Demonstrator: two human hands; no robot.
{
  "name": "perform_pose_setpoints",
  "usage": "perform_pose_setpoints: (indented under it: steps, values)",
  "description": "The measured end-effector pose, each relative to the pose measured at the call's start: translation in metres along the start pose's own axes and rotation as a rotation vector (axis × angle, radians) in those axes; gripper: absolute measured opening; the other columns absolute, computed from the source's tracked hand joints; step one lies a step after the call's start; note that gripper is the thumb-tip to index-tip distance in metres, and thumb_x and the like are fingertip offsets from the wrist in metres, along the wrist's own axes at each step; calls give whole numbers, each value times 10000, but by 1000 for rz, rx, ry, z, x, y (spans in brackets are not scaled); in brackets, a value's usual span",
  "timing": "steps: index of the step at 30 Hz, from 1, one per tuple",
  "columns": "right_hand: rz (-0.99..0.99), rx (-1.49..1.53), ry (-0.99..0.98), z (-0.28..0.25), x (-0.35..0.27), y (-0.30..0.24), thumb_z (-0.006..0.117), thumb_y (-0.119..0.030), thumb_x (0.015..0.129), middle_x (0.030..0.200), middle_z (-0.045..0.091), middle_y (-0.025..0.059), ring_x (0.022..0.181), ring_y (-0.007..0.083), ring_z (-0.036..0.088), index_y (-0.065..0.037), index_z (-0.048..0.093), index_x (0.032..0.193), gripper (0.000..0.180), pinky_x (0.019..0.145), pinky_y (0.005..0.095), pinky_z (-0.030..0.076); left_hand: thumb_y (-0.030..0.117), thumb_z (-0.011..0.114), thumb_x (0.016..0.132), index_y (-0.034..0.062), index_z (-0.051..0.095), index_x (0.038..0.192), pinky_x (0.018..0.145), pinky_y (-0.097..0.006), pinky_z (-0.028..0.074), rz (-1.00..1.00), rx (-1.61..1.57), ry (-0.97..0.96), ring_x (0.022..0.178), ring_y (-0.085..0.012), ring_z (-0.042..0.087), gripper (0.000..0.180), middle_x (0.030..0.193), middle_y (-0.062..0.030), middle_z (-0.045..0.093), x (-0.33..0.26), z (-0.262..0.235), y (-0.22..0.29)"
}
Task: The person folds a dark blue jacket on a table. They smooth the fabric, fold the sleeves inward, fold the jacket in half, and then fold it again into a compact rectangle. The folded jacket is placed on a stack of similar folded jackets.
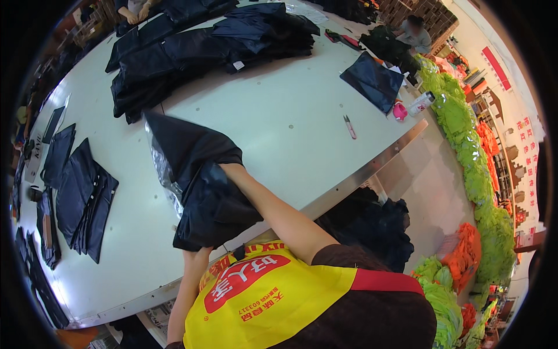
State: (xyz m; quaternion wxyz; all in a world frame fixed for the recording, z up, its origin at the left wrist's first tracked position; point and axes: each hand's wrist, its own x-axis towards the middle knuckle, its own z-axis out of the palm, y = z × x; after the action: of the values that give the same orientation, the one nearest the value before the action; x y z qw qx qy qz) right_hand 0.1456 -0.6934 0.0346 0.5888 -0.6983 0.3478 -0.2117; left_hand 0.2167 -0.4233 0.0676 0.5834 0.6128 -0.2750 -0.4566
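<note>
A black fabric bag [203, 151] with a shiny silver lining showing along its left edge is bunched up at the table's near edge. My left hand [197, 254] holds its lower end from below, most of the fingers covered by the cloth. Into the folds on the bag's right side goes my right hand [231, 170]; only the wrist and a bit of the hand show, so its fingers are hidden.
Stacked black bags [192, 49] lie across the far side of the pale table [273, 145]; more bags [84, 200] lie left. Thread snips [349, 127], a bottle [421, 103] and a pink cup [399, 111] sit right. Dark cloth [372, 224] hangs below the edge.
</note>
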Motion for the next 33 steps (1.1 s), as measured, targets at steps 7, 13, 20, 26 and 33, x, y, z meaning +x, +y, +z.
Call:
perform_pose_setpoints:
  steps: [7, 13, 20, 26, 33]
  values:
    - [46, -502, -368, 3, -71, -85, 544, -494, 817, 1348, 340, 329, 1286, 383, 330, 130, 392, 1256, 777, 1052, 421, 263, 234, 615, 852, 49, 273, 1417, 982, -352, 412, -187, 60, 182, 1224, -245, 443, 686, 1380, -105, 403, 26, 8, -36]
    - [-578, -1006, -146, 15, -128, -86, 812, -483, 528, 1372, 311, 287, 1278, 393, 317, 121, 283, 1315, 1124, 1013, 492, 279, 300, 554, 913, 60, 132, 1460, 1122, -339, 162, 172, 249, -124, 1389, -225, 169, 731, 1515, -95, 170, 48, 32, -7]
    - [-924, -1328, -155, 20, -115, -80, 679, -281, 682, 1316, 409, 248, 1197, 355, 400, 70, 407, 1270, 737, 906, 492, 370, 180, 603, 882, 45, 318, 1403, 1102, -345, 234, 58, 300, -296, 1344, -243, 284, 609, 1461, -116, 305, 63, -4, -21]
    - [-924, -1357, -2, 39, -70, -56, 508, -201, 793, 1244, 505, 135, 1097, 267, 461, -49, 556, 1148, 389, 838, 444, 392, -16, 648, 731, -9, 449, 1257, 794, -308, 490, 120, 141, -161, 868, -178, 581, 562, 1048, -76, 575, 56, 2, -2]
    - [-1096, -1392, -74, 56, -76, -26, 487, -209, 826, 1280, 490, 124, 1165, 264, 437, -68, 548, 1177, 383, 929, 487, 330, 94, 651, 808, -25, 505, 1086, 608, -274, 509, -66, 59, -60, 684, -137, 600, 337, 833, -85, 605, 29, -6, -46]
